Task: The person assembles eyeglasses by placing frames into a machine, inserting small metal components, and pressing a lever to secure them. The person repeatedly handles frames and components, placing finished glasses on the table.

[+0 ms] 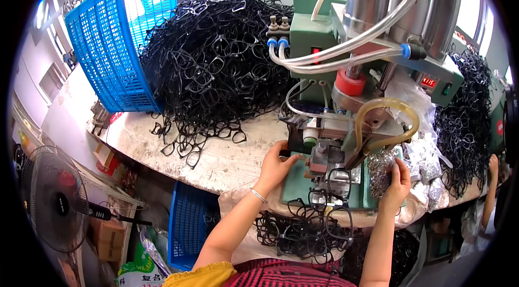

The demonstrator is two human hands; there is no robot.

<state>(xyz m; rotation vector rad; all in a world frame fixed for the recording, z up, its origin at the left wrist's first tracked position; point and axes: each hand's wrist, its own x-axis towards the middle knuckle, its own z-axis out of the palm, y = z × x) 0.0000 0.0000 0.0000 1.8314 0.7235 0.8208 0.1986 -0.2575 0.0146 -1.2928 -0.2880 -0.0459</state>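
A green and steel press (346, 98) stands before me, with hoses and a small fixture (324, 162) on its green base. My left hand (277, 167) rests at the left of this fixture, thumb and fingers apart, near a small black part. At the right, my right hand (398, 183) is pinched at the edge of a heap of small silvery metal parts (380, 171); whatever is between its fingertips is too small to make out. A black eyeglass frame (339, 183) sits at the fixture's front, and more frames (303, 230) hang tangled below it, near my lap.
A large pile of black eyeglass frames (221, 54) covers the table's back left beside a tipped blue basket (111, 44). Another pile (462, 119) lies right, near bags of metal parts (427, 162). A fan (57, 198) and blue crate (186, 227) stand lower left. Another person's hand (493, 167) shows far right.
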